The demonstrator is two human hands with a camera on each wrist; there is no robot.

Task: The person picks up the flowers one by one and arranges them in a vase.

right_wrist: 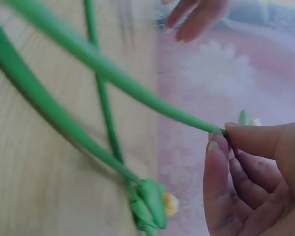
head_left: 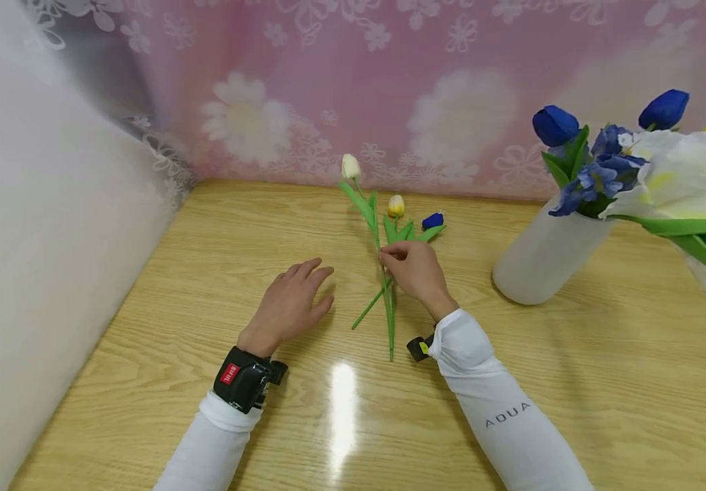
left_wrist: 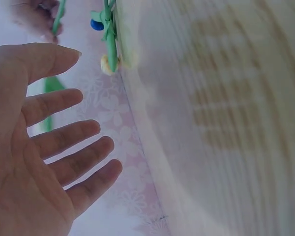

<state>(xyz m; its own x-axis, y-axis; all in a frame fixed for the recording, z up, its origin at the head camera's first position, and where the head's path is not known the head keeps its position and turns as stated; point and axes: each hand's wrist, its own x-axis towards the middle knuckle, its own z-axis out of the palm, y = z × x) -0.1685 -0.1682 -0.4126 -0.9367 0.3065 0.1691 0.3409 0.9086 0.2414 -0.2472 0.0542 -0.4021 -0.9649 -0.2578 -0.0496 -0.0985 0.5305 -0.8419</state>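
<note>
Right hand (head_left: pixel 416 271) pinching slender green stem (right_wrist: pixel 142 95), perhaps plastic, left hand (head_left: pixel 287 301) loosely spread, wood-grained table (head_left: pixel 163 341)

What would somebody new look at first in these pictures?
Probably the bright blue flowers in the white vase, over on the right in the head view. Then maybe the right hand, near the middle, pinching a long-stemmed white tulip.

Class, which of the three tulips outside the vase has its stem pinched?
The white tulip, leftmost in the head view: the right hand pinches its stem, while the yellow tulip and blue tulip lie unheld.
</note>
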